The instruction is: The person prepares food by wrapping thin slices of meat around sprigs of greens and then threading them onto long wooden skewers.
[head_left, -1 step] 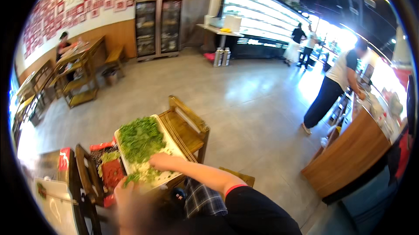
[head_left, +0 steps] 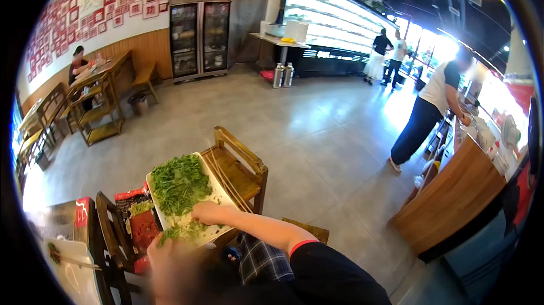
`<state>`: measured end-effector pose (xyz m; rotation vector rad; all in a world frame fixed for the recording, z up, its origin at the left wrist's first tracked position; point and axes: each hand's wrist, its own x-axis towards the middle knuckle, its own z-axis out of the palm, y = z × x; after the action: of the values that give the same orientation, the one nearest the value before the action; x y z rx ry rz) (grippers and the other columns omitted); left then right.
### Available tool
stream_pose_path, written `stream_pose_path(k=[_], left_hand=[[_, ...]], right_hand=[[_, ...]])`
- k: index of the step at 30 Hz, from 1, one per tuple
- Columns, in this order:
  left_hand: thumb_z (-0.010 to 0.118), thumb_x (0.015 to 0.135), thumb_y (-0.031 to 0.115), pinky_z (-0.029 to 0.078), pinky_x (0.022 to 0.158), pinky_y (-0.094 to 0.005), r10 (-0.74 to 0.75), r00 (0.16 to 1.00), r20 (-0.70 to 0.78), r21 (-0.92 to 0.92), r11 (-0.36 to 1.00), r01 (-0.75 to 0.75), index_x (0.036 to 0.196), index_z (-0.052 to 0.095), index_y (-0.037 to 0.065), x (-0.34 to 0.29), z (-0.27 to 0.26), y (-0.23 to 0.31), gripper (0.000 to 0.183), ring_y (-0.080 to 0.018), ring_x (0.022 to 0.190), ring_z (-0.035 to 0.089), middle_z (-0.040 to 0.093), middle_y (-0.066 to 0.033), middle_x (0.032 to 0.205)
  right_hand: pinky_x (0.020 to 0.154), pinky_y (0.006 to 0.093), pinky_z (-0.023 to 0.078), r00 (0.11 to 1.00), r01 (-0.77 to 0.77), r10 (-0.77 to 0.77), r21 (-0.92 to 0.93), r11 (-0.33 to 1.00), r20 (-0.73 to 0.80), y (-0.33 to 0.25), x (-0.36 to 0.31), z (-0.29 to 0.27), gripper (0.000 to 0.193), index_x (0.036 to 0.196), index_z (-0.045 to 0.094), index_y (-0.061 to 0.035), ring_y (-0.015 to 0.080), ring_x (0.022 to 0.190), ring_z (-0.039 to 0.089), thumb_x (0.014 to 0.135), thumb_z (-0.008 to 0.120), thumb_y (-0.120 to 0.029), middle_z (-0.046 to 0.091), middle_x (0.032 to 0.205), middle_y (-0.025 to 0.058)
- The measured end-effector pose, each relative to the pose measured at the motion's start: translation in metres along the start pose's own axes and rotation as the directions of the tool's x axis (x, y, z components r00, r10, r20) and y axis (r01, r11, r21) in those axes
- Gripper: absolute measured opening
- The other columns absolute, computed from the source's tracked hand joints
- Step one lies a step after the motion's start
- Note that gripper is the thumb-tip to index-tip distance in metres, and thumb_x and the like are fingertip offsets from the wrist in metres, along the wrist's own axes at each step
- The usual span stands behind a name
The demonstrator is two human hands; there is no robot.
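Note:
A white rectangular tray (head_left: 225,198) holds a heap of leafy greens (head_left: 180,183) at its far end, with loose leaves and pale stems scattered nearer to me. My left hand (head_left: 161,254) is at the tray's near left corner, closed on a small bunch of leafy greens; its wrist is blurred. My right hand (head_left: 208,212) reaches over the tray from the right, fingers bent down and closed among the stems beside the heap. Its fingertips are partly hidden. Long thin wooden sticks (head_left: 218,170) lie along the tray's far right edge.
A wooden chair (head_left: 241,172) stands beyond the tray. Left of it are a red-topped pack (head_left: 147,231) and a white dish (head_left: 71,274) with chopsticks. At right a person (head_left: 436,95) bends over a wooden counter (head_left: 453,192). A lit display cooler (head_left: 334,22) stands behind.
The whole view has shifted slightly left and become sharper. Both hands stay in nearly the same place over the tray.

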<state>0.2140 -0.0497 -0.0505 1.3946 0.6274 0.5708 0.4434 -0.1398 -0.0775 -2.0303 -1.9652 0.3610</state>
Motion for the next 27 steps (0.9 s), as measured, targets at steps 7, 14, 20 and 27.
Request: stream_pose_path(k=[7,14,20,27], left_hand=[[0.052,0.083,-0.002,0.045,0.055,-0.0246,0.004,1.000,-0.015,-0.123,0.992,-0.006,0.108,0.044,-0.008,0.015,0.006,-0.025,0.027,-0.0154,0.058,0.052,0.056,-0.0115,0.076],[0.050,0.084,-0.001,0.049,0.068,-0.0272,-0.089,0.996,-0.006,-0.295,0.952,0.083,0.107,0.050,-0.010,-0.035,0.032,0.048,0.025,-0.0167,0.072,0.058,0.059,-0.0131,0.091],[0.059,0.080,0.001,0.046,0.067,-0.0225,-0.081,0.996,0.038,-0.306,0.948,0.089,0.106,0.053,-0.009,-0.026,0.041,0.037,0.029,-0.0115,0.078,0.056,0.060,-0.0096,0.092],[0.053,0.083,-0.003,0.048,0.072,-0.0224,-0.035,0.991,0.130,-0.206,0.977,0.061,0.108,0.051,-0.007,-0.025,0.047,0.040,0.026,-0.0104,0.079,0.056,0.058,-0.0068,0.093]], right_hand=[[0.060,0.0407,0.046,0.999,-0.050,0.049,-0.081,0.995,-0.013,-0.012,-0.017,-0.015,0.010,0.075,0.061,-0.0030,0.0333,0.071,0.059,0.067,0.057,-0.007,0.060,0.074,0.0166],[0.075,0.0352,0.048,0.962,-0.274,0.260,0.318,0.908,0.087,-0.028,-0.010,-0.038,0.026,0.103,0.058,-0.0029,0.0241,0.086,0.059,0.081,0.056,-0.017,0.061,0.095,0.0139],[0.055,0.0228,0.046,0.969,-0.136,0.246,0.766,0.628,-0.030,-0.041,-0.047,-0.084,0.022,0.097,0.061,0.0048,0.0088,0.060,0.058,0.081,0.057,-0.009,0.064,0.074,0.0071],[0.057,0.0264,0.045,0.925,0.168,0.084,0.599,0.783,-0.370,-0.097,-0.050,-0.068,0.017,0.092,0.062,0.0007,0.0155,0.064,0.058,0.075,0.062,-0.005,0.062,0.075,0.0075]])
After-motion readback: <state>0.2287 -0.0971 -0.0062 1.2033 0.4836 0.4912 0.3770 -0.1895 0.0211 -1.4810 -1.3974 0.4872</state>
